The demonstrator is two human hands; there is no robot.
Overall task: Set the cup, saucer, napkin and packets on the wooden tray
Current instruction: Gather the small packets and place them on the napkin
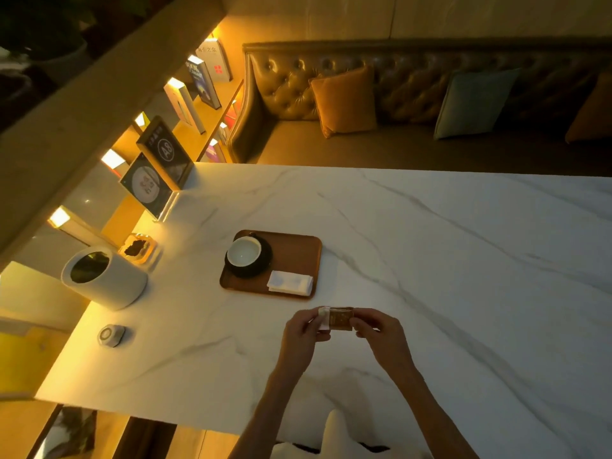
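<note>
Cup point(244, 254), saucer point(256, 274) and napkin point(290, 283) sit on the tray point(298, 250); our left hand point(299, 332) and right hand point(377, 329) pinch the packets point(337, 319), not yet placed.

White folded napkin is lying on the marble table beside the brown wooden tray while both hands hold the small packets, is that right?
No. The head view shows the white folded napkin lying on the brown wooden tray, not beside it. The left hand and right hand do hold the small packets.
</note>
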